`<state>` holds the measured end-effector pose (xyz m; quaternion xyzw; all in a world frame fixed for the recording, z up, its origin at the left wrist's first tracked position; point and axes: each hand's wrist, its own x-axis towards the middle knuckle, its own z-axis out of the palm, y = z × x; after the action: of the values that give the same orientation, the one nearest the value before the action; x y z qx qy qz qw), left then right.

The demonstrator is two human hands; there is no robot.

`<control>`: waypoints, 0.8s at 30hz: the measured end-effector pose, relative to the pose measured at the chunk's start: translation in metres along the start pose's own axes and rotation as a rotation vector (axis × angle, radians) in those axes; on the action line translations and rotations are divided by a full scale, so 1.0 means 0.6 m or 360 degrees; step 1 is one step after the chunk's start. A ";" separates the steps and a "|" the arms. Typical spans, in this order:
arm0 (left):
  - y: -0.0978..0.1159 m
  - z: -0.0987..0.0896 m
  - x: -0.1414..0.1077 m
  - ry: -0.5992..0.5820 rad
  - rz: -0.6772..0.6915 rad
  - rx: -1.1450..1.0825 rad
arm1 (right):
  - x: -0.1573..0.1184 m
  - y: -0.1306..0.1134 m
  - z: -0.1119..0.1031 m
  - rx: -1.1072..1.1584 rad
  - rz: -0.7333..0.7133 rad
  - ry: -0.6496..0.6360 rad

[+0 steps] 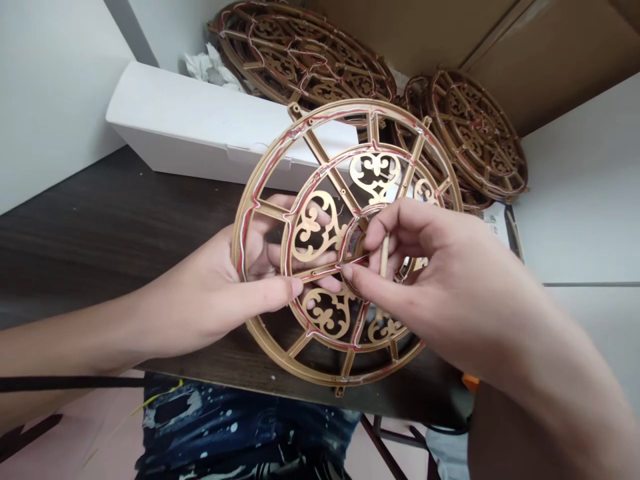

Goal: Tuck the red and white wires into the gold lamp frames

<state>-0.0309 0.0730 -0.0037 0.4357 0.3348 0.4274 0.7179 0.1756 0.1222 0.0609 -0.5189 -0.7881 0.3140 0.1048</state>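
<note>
A round gold openwork frame (347, 377) with scroll ornaments is tilted up above the dark table. Red and white wires run along its rings and some spokes. My left hand (225, 287) grips its left side, the thumb on a lower-left spoke and the fingers behind. Over the centre is my right hand (430, 267), its thumb and index finger close together at the wire near the inner ring. A thin beige stick (385, 257) lies across the fingers of that hand, which partly hides the frame's centre and right side.
Behind the frame a long white box (200, 127) rests on the dark table (75, 240). More gold frames with wires are stacked at the back (310, 53) and back right (475, 133). Crumpled white paper (213, 69) lies behind the box. An orange object (471, 382) shows near the table's front edge.
</note>
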 end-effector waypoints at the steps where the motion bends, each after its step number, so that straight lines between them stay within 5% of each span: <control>1: -0.001 0.000 0.001 -0.0005 0.0024 -0.0008 | 0.003 -0.002 -0.004 -0.0038 -0.0013 -0.0013; 14: -0.004 0.001 0.001 -0.0070 -0.0015 -0.0333 | -0.011 0.002 0.000 0.0038 -0.0072 -0.0019; 24: -0.002 -0.004 -0.001 -0.0069 -0.0064 -0.0209 | -0.008 0.001 0.003 0.0077 -0.0042 0.0019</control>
<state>-0.0326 0.0730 -0.0054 0.3898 0.2992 0.4245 0.7605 0.1774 0.1177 0.0600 -0.5077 -0.7864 0.3285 0.1262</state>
